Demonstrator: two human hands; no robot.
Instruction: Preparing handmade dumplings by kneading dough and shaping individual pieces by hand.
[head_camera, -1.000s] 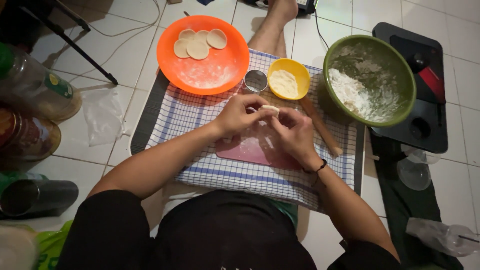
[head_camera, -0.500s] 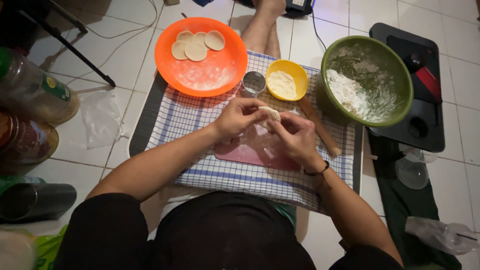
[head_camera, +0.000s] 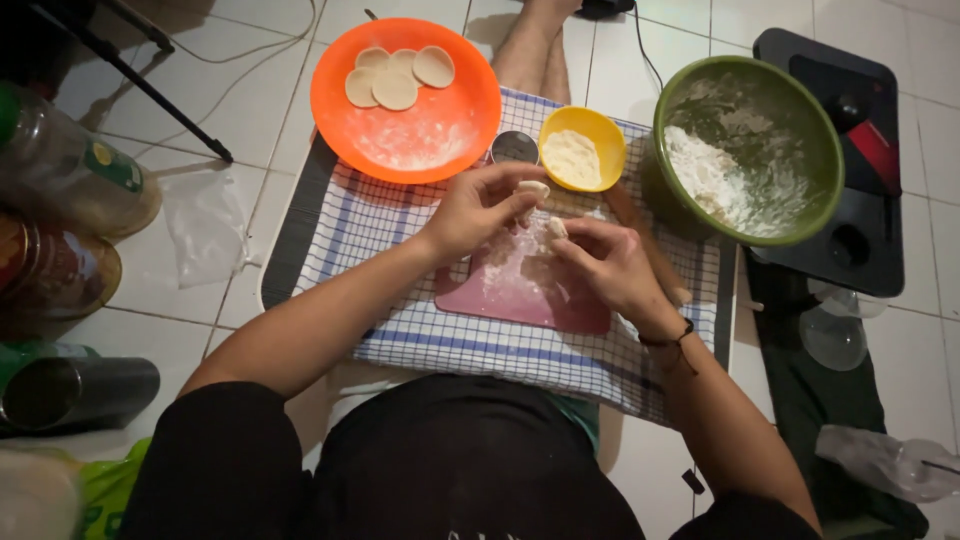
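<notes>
We pinch a small dough piece (head_camera: 535, 189) between left hand (head_camera: 480, 210) and right hand (head_camera: 605, 262) — mid-shaping, above the pink board (head_camera: 520, 295) — next, probably an even, gentle press.

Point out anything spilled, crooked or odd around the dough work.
Nothing looks wrong. Flour dusts the pink board and orange plate, and both hands pinch a small dough piece above the checked cloth.

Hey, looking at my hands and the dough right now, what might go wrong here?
The left hand and right hand pinch small dough pieces above the floured pink board; a loose grip might drop one onto the checked cloth. The right forearm lies close to the wooden rolling pin and the green flour bowl, so a wide elbow move may nudge them. The yellow bowl sits just beyond the fingers and could be tipped.
</notes>
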